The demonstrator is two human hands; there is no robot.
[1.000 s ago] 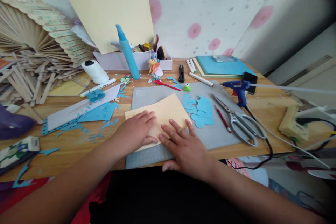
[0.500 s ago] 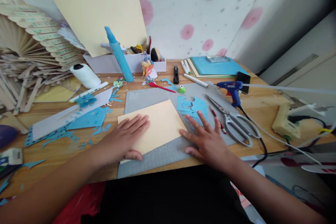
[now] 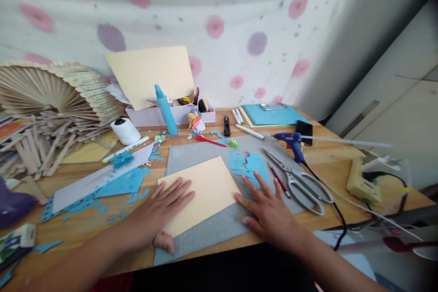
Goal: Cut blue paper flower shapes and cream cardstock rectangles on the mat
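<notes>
A cream sheet of card [image 3: 208, 187] lies tilted on the grey cutting mat [image 3: 205, 232]. My left hand [image 3: 167, 210] rests flat across the card's left part, fingers stretched out, thumb at its lower edge. With fingers spread, my right hand [image 3: 265, 205] lies on the mat, its index fingertip touching the card's right corner. Cut blue paper pieces [image 3: 251, 163] lie just beyond the right fingertips, which cover some of them. Right of that hand are a red pencil [image 3: 280, 183] and large scissors [image 3: 301, 182] with grey handles. Neither hand holds anything.
A blue glue gun [image 3: 289, 139] with a long glue stick and cable lies at the right, near a power strip [image 3: 364, 185]. Behind stand a blue glue bottle [image 3: 166, 112] and white organizer box [image 3: 143, 116]. Blue scraps [image 3: 126, 181] and a thread spool [image 3: 125, 131] occupy the left.
The camera view has tilted up, so the desk sits lower and more wall shows. My left thumb has slid toward the card's lower left edge; both hands stay flat.
</notes>
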